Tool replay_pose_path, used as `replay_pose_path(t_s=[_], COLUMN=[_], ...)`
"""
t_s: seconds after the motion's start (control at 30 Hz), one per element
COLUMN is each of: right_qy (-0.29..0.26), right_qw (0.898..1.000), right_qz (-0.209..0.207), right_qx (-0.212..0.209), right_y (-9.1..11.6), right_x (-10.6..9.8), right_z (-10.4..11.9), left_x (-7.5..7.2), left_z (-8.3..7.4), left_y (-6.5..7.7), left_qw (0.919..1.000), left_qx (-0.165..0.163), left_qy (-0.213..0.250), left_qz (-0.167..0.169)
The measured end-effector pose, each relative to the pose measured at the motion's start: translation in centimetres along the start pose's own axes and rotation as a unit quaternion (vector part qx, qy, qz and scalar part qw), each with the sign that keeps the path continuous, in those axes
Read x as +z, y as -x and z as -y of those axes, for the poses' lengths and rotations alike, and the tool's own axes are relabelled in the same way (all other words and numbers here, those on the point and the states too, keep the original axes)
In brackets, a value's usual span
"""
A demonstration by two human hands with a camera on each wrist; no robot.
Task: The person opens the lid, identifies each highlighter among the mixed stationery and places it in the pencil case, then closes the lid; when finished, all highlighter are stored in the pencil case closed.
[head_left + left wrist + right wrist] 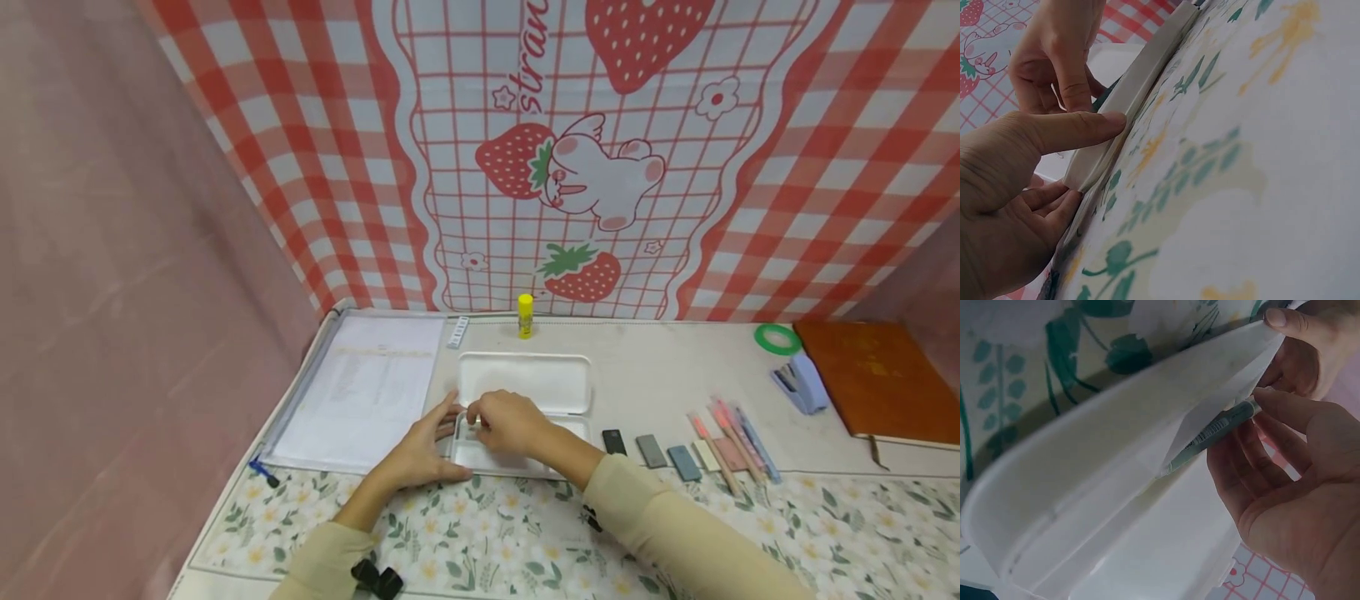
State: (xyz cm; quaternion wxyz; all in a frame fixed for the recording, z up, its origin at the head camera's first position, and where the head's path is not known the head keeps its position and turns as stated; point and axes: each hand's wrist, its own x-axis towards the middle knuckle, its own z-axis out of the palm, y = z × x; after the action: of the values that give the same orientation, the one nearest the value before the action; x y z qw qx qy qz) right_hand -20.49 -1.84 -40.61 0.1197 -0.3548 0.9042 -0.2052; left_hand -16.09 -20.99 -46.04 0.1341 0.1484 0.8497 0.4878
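A white pencil case point(525, 385) lies unfolded on the table, its lid tipped back behind the lower tray. At the case's left end, my left hand point(420, 450) grips it, thumb along the front edge and fingers at the far side. My right hand point(510, 423) reaches into the tray from the right. Between its thumb and fingers it pinches the end of a slim green pen point(1213, 434) with a barcode label. That pen lies slanted inside the case, beside an inner divider; in the head view my right hand mostly hides it.
Left of the case is a clear folder of papers point(360, 392), with a blue pen-like item point(264, 472) near its corner. A yellow glue stick point(525, 317) stands behind. To the right are erasers point(651, 451), several pens point(738, 442), a stapler point(801, 384), green tape point(777, 339) and a brown notebook point(885, 379).
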Motion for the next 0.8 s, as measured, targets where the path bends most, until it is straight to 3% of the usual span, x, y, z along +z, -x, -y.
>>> replay_pose_path(t_s=[0.5,0.8], right_qy=[0.022,0.022], right_qw=[1.0,0.999], right_qz=[-0.005,-0.022], right_qx=[-0.003,0.014], right_y=[-0.1,1.8], right_x=[0.7,-2.1], right_z=[-0.2,-0.6], left_x=[-0.1,0.2], left_z=[0.1,0.4], left_y=[0.0,0.0], left_qw=[1.0,0.9999], left_qx=[-0.001,-0.003], left_qy=[0.005,0.01], left_qz=[-0.001,-0.005])
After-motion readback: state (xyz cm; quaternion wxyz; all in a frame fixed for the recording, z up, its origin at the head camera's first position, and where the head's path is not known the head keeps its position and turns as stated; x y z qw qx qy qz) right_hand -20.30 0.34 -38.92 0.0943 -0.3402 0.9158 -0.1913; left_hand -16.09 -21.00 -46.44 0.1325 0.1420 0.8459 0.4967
